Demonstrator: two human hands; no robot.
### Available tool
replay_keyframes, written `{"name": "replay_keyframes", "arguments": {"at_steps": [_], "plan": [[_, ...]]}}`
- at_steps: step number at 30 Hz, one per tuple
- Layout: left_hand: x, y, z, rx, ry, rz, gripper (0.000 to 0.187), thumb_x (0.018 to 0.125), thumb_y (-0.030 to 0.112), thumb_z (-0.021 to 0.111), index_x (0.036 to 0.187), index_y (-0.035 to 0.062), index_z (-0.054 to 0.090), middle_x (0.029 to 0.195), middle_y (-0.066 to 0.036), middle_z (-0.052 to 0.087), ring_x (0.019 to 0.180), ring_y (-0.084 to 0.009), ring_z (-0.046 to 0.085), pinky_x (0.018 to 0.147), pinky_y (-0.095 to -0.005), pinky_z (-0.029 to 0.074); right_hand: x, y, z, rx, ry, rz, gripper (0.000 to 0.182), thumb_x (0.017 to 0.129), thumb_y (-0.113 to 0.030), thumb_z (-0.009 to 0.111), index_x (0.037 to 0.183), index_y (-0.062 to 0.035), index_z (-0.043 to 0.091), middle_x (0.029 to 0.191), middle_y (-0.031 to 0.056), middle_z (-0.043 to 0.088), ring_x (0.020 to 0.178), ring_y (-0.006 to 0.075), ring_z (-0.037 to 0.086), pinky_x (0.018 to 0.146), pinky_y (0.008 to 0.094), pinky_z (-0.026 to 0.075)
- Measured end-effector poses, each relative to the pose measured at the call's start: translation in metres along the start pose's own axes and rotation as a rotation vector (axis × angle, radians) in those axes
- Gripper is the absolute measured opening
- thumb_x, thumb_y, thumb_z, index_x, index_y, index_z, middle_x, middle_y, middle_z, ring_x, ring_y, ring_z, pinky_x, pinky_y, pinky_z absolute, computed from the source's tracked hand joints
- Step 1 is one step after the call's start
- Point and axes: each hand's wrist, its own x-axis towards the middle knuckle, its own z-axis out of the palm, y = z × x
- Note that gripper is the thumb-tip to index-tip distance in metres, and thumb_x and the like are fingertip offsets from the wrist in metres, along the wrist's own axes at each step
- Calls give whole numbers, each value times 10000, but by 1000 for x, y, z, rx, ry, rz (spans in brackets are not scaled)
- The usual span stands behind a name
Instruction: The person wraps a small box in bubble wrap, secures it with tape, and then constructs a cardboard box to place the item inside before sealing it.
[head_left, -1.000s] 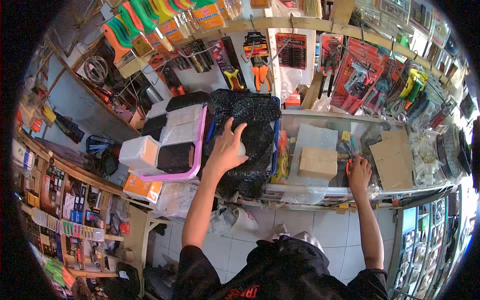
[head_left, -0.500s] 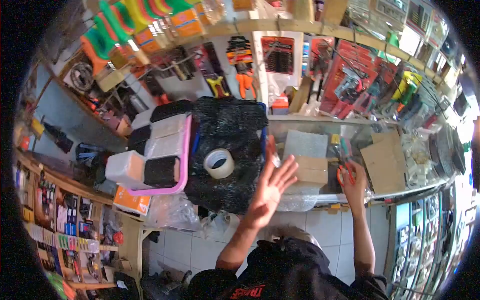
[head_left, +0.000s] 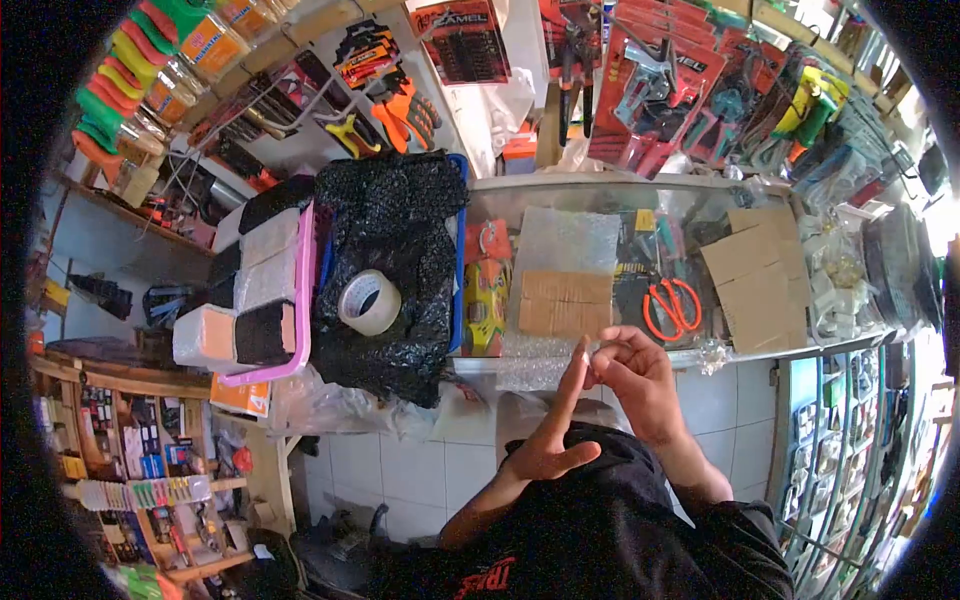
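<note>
My left hand [head_left: 555, 435] is held upright near the counter's front edge, its fingers stretched out and thumb apart. Against its fingertips, my right hand [head_left: 640, 382] pinches with thumb and forefinger; anything between them is too small to make out. Just beyond the hands, a brown cardboard piece [head_left: 565, 303] lies on a sheet of bubble wrap [head_left: 568, 240] on the glass counter. Orange-handled scissors [head_left: 672, 310] rest to the right of it. A roll of clear tape [head_left: 369, 302] sits on black bubble wrap [head_left: 390, 220] at the left.
A pink tray [head_left: 303, 290] with wrapped boxes stands at the left. Flattened cardboard [head_left: 760, 280] lies on the counter's right part, beside plastic bags [head_left: 840, 265]. Packaged tools [head_left: 660, 85] hang above the counter's back edge. Shelves of goods [head_left: 150, 450] are at lower left.
My right hand has let go of the scissors, which now lie on the counter, and moved left to my left hand. My left hand has come down closer to my body. The view has shifted.
</note>
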Motion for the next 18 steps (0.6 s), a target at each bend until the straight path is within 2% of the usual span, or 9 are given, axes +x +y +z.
{"name": "replay_keyframes", "arguments": {"at_steps": [3, 6, 7, 10, 11, 14, 15, 18], "plan": [[0, 1, 3, 95, 85, 19, 1061, 961, 604, 625, 1666, 51, 56, 1725, -242, 11, 1601, -367, 36, 1266, -489, 74, 3, -3, -7, 32, -5, 59, 323, 970, -22, 695, 1246, -3, 529, 956, 90, 725, 872, 185, 711, 833, 329, 571], [6, 12, -3, 132, 134, 9, 967, 977, 556, 632, 1655, 43, 172, 1722, -241, 64, 1600, -367, 66, 1265, -492, 106, 8, -7, -7, -4, 24, 30, 298, 944, 15, 714, 1178, -19, 534, 928, 96, 720, 819, 194, 709, 805, 334, 582], [9, 14, -3, 151, 223, 52, 782, 1013, 452, 624, 1600, 30, 326, 1697, -230, 197, 1572, -351, 212, 1235, -471, 245, 9, -7, -4, -17, 35, 1, 300, 936, 26, 721, 1164, -22, 531, 931, 97, 722, 827, 189, 711, 812, 326, 582], [7, 20, -17, 69, 381, -121, 605, 1043, 349, 600, 1517, 14, 428, 1635, -203, 328, 1495, -308, 361, 1153, -422, 387, 8, 0, 2, -93, 53, -44, 332, 915, 48, 742, 1154, -27, 524, 945, 98, 726, 865, 174, 715, 827, 302, 580], [12, 20, -16, 14, 506, -79, 452, 1054, 275, 583, 1409, 7, 502, 1485, -156, 500, 1318, -225, 531, 1004, -349, 479, 9, 2, 2, -127, 53, -55, 346, 908, 54, 749, 1156, -29, 523, 950, 99, 727, 879, 170, 716, 830, 295, 579], [13, 26, -30, -75, 497, -257, 385, 1051, 255, 586, 1341, 7, 538, 1337, -114, 602, 1177, -172, 597, 905, -311, 485, 11, 1, 3, -280, 12, -73, 400, 894, 48, 768, 1192, -31, 512, 963, 96, 729, 920, 159, 714, 860, 299, 566], [14, 30, -31, -75, 468, -274, 336, 1046, 254, 602, 1275, 9, 574, 1194, -61, 660, 1047, -129, 625, 838, -281, 475, 12, -1, 2, -357, -17, -107, 417, 893, 46, 768, 1209, -30, 507, 964, 95, 729, 929, 156, 712, 871, 301, 560], [13, 23, -36, -160, 418, -393, 305, 1028, 240, 651, 1220, 8, 610, 1130, -43, 670, 1020, -119, 624, 842, -274, 476, 15, -12, 0, -588, -108, -196, 474, 888, 43, 767, 1266, -26, 490, 966, 89, 731, 953, 146, 706, 900, 305, 541]]}}
